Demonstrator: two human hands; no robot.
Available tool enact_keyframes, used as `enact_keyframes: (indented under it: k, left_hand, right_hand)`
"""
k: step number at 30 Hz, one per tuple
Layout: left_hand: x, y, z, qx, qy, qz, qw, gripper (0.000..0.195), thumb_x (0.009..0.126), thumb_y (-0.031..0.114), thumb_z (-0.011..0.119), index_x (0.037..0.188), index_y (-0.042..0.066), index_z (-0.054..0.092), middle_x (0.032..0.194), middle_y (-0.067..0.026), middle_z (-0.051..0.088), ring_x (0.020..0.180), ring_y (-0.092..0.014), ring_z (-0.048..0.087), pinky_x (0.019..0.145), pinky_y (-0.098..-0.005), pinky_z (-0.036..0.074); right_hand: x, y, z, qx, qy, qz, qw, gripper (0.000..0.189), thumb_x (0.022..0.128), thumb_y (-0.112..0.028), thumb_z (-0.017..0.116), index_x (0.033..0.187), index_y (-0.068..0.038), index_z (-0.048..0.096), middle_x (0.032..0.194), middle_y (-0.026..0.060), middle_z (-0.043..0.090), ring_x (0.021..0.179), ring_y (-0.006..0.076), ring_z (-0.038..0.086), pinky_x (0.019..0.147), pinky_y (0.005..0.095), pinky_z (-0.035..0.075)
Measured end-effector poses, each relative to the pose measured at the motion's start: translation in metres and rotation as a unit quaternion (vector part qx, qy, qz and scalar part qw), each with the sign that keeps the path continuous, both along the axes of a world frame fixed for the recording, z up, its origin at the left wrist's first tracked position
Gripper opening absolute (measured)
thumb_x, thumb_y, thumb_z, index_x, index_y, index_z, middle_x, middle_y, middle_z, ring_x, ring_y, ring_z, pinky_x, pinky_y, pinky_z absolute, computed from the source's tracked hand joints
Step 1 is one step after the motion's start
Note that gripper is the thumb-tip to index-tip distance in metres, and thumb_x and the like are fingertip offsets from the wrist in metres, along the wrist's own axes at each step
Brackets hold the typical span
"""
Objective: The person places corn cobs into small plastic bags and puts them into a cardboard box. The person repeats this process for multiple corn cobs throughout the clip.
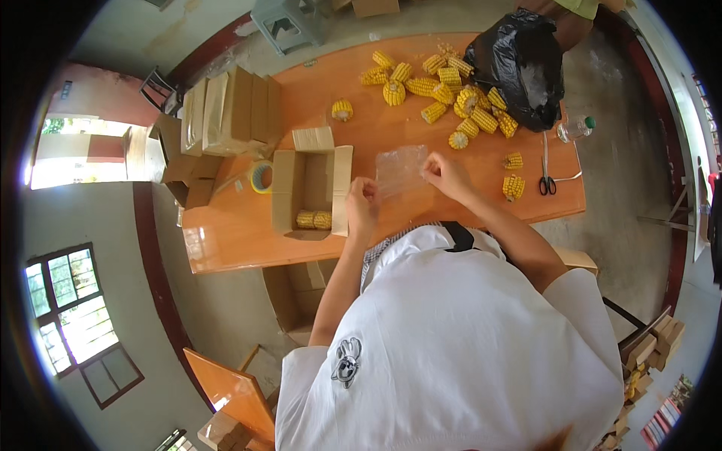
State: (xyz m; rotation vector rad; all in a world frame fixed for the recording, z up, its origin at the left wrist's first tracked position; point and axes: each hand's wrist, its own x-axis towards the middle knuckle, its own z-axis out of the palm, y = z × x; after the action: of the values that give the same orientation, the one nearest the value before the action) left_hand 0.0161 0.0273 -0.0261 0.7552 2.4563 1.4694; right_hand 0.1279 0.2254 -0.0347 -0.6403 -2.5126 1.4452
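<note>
A clear plastic bag (401, 169) stretches flat above the wooden table between my hands. My left hand (362, 197) pinches its near left edge, beside the flap of an open cardboard box. My right hand (443, 172) pinches the bag's right edge. Inside the cardboard box (318, 175), corn pieces (313, 220) lie at the near end. Several cut corn cob pieces (440, 90) are heaped at the far side of the table, next to a black plastic bag (522, 70). Two short corn pieces (513, 187) lie to the right of my right hand.
Black-handled scissors (546, 183) and a clear bottle with a green cap (575, 128) are near the right edge of the table (254, 248). A tape roll (261, 176) sits left of the box. Cardboard boxes (237, 110) stand at the left. Another person (569, 28) is beyond the black bag.
</note>
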Motion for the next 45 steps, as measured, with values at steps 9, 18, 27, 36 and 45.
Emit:
enact_keyframes:
  k: [9, 18, 27, 36, 45]
  left_hand:
    - [-0.003, 0.002, 0.015, 0.080, -0.193, -0.017, 0.978, 0.010, 0.073, -0.006, 0.057, 0.074, 0.004, 0.056, 0.067, -0.0002, 0.053, 0.061, -0.008, 0.049, 0.056, -0.0219, 0.042]
    - [0.003, 0.011, 0.015, -0.113, 0.176, -0.061, 0.976, 0.040, 0.068, -0.008, 0.058, 0.102, 0.011, 0.069, 0.085, -0.0124, 0.052, 0.073, -0.026, 0.054, 0.064, -0.0342, 0.048]
    - [0.010, 0.017, 0.042, -0.100, 0.084, -0.072, 0.989, 0.052, 0.070, -0.007, 0.056, 0.118, 0.011, 0.061, 0.089, -0.0137, 0.047, 0.079, -0.029, 0.052, 0.063, -0.0373, 0.046]
    - [0.011, 0.022, 0.040, -0.093, 0.079, -0.074, 0.990, 0.050, 0.072, -0.005, 0.057, 0.119, 0.010, 0.059, 0.089, -0.0143, 0.047, 0.077, -0.028, 0.052, 0.063, -0.0360, 0.047]
    - [0.017, 0.019, -0.020, -0.113, 0.084, -0.098, 0.985, 0.040, 0.073, -0.004, 0.060, 0.112, 0.007, 0.061, 0.082, -0.0139, 0.050, 0.071, -0.031, 0.054, 0.063, -0.0372, 0.047]
  right_hand:
    - [-0.009, 0.016, 0.015, 0.084, 0.130, 0.012, 0.988, 0.011, 0.068, 0.002, 0.064, 0.075, -0.006, 0.060, 0.081, 0.0054, 0.059, 0.084, 0.0235, 0.056, 0.074, 0.0334, 0.046]
    - [-0.010, 0.000, 0.017, 0.232, 0.091, 0.046, 0.967, 0.038, 0.067, 0.002, 0.061, 0.101, -0.013, 0.070, 0.114, 0.0078, 0.061, 0.103, 0.0269, 0.054, 0.088, 0.0346, 0.045]
    - [-0.013, -0.003, 0.034, 0.219, 0.106, 0.040, 0.969, 0.051, 0.066, 0.006, 0.060, 0.114, -0.012, 0.064, 0.116, 0.0105, 0.060, 0.103, 0.0288, 0.053, 0.089, 0.0362, 0.045]
    - [-0.012, -0.002, 0.037, 0.222, 0.111, 0.027, 0.968, 0.051, 0.067, 0.006, 0.060, 0.115, -0.010, 0.063, 0.115, 0.0094, 0.059, 0.103, 0.0275, 0.053, 0.089, 0.0353, 0.045]
    - [-0.003, -0.002, -0.002, 0.173, -0.006, 0.076, 0.982, 0.043, 0.070, 0.003, 0.059, 0.111, -0.008, 0.063, 0.098, 0.0106, 0.061, 0.093, 0.0294, 0.057, 0.079, 0.0374, 0.048]
